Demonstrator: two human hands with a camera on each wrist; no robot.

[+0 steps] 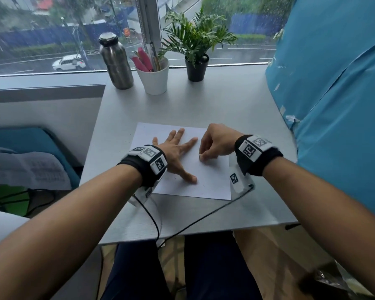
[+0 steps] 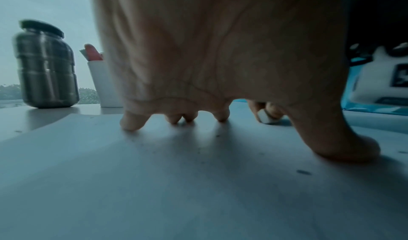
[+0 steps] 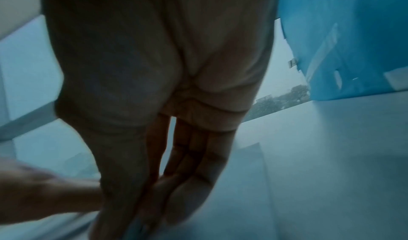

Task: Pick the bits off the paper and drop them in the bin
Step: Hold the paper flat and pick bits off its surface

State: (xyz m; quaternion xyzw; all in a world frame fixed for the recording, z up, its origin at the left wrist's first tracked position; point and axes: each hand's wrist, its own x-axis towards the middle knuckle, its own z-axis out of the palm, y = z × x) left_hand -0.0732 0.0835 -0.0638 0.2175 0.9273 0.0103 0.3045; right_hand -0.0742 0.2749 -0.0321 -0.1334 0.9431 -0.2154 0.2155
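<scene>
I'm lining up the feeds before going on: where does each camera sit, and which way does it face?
Head: above, facing forward and down at the paper; both forearms, left hand flat, right hand pinching.
Left wrist: low under the left hand, facing the window; fingertips press the paper.
Right wrist: behind the right hand, facing down its fingers; blurred.
Shared: head and left wrist both show the steel bottle.

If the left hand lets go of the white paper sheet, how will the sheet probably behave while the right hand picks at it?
The paper sheet looks thin and lies flat on the table, so it is probably light and may slide or lift. The left hand presses it with spread fingers, likely for this reason. The right hand pinches at its surface, which could drag it.
</scene>
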